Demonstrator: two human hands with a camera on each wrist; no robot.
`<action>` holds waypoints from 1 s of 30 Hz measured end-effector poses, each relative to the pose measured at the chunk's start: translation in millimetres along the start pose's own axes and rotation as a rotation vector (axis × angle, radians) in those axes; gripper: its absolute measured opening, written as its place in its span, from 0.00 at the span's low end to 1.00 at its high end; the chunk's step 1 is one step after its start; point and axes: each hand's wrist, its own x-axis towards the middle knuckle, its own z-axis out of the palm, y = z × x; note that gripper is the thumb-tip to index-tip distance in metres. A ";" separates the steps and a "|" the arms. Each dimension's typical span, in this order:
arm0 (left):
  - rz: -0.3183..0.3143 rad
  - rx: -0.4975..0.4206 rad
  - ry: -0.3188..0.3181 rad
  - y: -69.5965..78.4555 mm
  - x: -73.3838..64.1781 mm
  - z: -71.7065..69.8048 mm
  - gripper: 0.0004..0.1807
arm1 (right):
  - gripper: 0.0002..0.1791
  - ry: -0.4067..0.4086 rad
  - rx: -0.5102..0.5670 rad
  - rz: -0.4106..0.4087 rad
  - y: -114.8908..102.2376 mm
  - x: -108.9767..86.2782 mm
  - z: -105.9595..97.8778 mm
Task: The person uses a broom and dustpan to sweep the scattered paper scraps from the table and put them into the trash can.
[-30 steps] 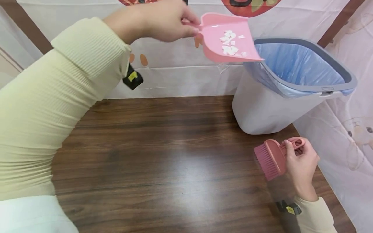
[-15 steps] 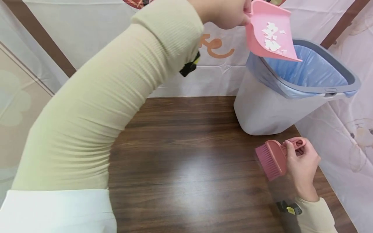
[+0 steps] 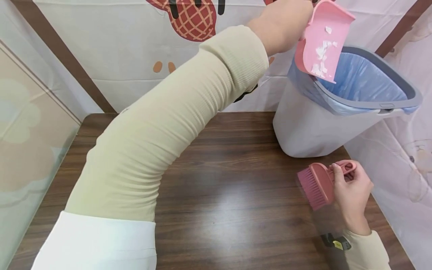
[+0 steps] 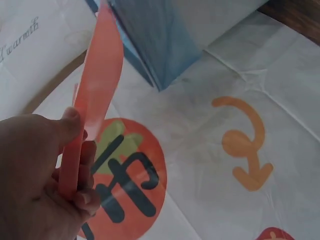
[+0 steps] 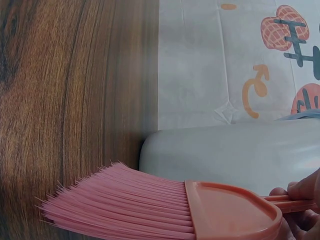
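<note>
My left hand (image 3: 287,24) grips the handle of a pink dustpan (image 3: 332,22), which is tilted with its front lip down over the near left rim of the trash bin. White paper scraps (image 3: 322,54) lie on the pan, several gathered toward the lip. The left wrist view shows the fingers curled round the dustpan handle (image 4: 70,170). My right hand (image 3: 352,189) pinches the handle of a pink brush (image 3: 322,183) at the right of the table. Its bristles (image 5: 125,205) point left, away from the hand.
The grey-rimmed trash bin (image 3: 300,131) with a blue liner (image 3: 371,80) stands at the back right of the dark wooden table (image 3: 219,195). Printed white cloth (image 3: 128,45) hangs behind, and more cloth (image 3: 395,157) runs along the right side.
My left hand has carried the dustpan right to the bin and tilted it more steeply. The scraps have slid toward its lip. The right hand and brush have hardly moved.
</note>
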 end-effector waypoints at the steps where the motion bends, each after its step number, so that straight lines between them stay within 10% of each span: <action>1: 0.002 0.030 0.006 1.4 1.4 1.3 0.24 | 0.06 -0.001 -0.003 0.000 -0.3 0.0 -0.2; 15: 0.117 0.318 0.149 12.1 13.2 11.5 0.27 | 0.05 0.004 -0.021 -0.010 -0.5 0.5 -0.7; 20: 0.311 0.367 0.271 17.2 11.0 19.5 0.27 | 0.05 0.005 -0.028 -0.004 0.0 0.4 -0.9; 26: 0.653 0.697 0.389 24.2 8.9 36.2 0.29 | 0.05 0.001 -0.034 0.000 -0.2 0.6 -1.5; 30: 0.693 0.775 0.417 27.6 9.1 43.3 0.30 | 0.05 0.001 -0.031 0.002 -0.7 0.0 -1.6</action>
